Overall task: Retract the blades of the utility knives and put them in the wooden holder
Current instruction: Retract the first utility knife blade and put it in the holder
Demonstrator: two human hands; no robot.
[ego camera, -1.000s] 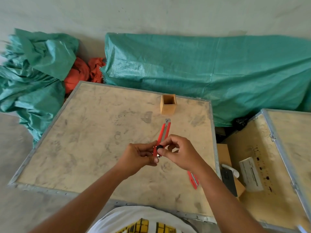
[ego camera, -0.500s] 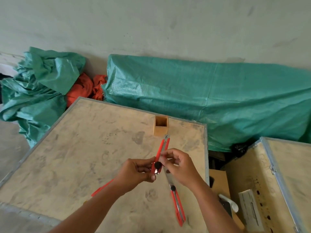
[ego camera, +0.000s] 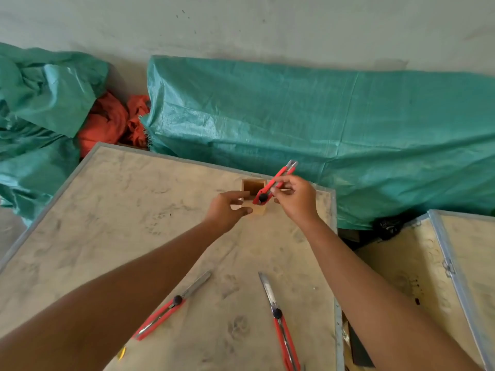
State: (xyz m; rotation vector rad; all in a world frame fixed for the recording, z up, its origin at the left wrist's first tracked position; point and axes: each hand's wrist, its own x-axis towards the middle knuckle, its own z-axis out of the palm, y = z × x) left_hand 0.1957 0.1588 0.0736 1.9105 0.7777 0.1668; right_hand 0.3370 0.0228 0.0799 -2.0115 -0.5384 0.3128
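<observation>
My right hand [ego camera: 294, 202] pinches a red utility knife [ego camera: 278, 180] with its blade drawn in, tilted, its black-knobbed end just above the mouth of the small square wooden holder [ego camera: 253, 186]. My left hand [ego camera: 227, 210] reaches to the holder's left side, fingers curled at its wall, and hides part of its front. Two more red utility knives lie on the board nearer to me, blades extended: one on the left [ego camera: 171, 306], one on the right [ego camera: 278, 319].
The work surface is a dusty plywood board with a metal rim [ego camera: 338, 303]. Green tarpaulin [ego camera: 321, 124] and orange cloth [ego camera: 107, 121] lie behind it. A second metal-edged wooden crate [ego camera: 439, 253] sits to the right.
Both hands have moved away from me to the holder. My left hand has let go of the knife, which my right hand alone now holds over the holder's mouth.
</observation>
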